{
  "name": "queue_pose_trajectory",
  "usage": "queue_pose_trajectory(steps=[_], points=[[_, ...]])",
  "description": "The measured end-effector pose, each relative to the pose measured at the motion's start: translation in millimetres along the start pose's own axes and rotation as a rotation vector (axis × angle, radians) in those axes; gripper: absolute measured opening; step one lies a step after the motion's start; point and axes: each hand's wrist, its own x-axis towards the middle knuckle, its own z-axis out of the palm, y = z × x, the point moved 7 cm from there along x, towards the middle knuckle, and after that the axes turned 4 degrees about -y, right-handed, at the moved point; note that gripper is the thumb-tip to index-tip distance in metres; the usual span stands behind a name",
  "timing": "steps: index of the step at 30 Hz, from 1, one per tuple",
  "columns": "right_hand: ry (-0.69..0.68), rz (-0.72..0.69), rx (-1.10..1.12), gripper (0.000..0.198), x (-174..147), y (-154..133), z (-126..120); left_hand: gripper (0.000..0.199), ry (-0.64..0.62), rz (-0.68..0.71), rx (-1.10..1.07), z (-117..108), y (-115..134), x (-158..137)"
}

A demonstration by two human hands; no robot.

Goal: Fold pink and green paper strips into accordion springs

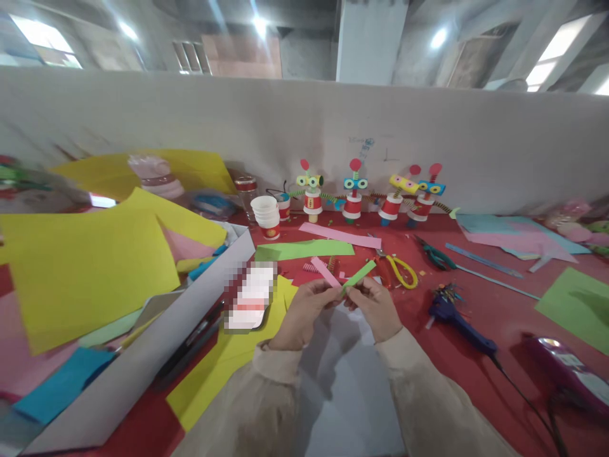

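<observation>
My left hand (308, 306) pinches the lower end of a narrow pink paper strip (325, 271). Between the fingers of my right hand (373, 303) is a green paper strip (360, 273). The two strips meet at my fingertips and spread apart upward in a V; whether they are joined there is hidden by my fingers. A white sheet (354, 374) lies below both hands. Just beyond my fingers are small folded paper springs (332, 263). A wider green strip (304, 250) and a long pink strip (340, 235) lie farther back.
Yellow-handled scissors (402, 271), pliers (435, 255) and a blue glue gun (461, 325) with a cord lie to the right. Finished cup figures (353, 206) line the wall beside stacked paper cups (265, 212). At left, a white box (157, 343) holds coloured paper, near a pixelated phone (252, 297).
</observation>
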Motion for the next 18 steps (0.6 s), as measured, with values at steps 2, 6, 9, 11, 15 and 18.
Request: queue_pose_trajectory(steps=[2, 6, 9, 11, 15, 18], points=[[-0.009, -0.009, -0.016, 0.019, 0, -1, 1, 0.017, 0.012, -0.016, -0.022, 0, -1, 0], [-0.030, -0.022, 0.002, 0.021, -4, -4, 6, 0.018, 0.065, -0.013, -0.228, -1, -1, -1], [-0.076, -0.100, -0.053, 0.026, -7, -10, 12, 0.019, 0.094, -0.018, -0.378, -1, -4, -1], [-0.085, -0.149, -0.134, 0.024, -9, -11, 13, 0.022, 0.106, -0.019, -0.414, -2, -7, -2], [-0.057, -0.260, -0.316, 0.015, -11, -13, 12, 0.024, 0.086, -0.051, -0.429, 1, -10, -2], [-0.041, -0.344, -0.416, 0.016, -14, -18, 12, 0.021, 0.067, -0.062, -0.442, 4, -8, -3]])
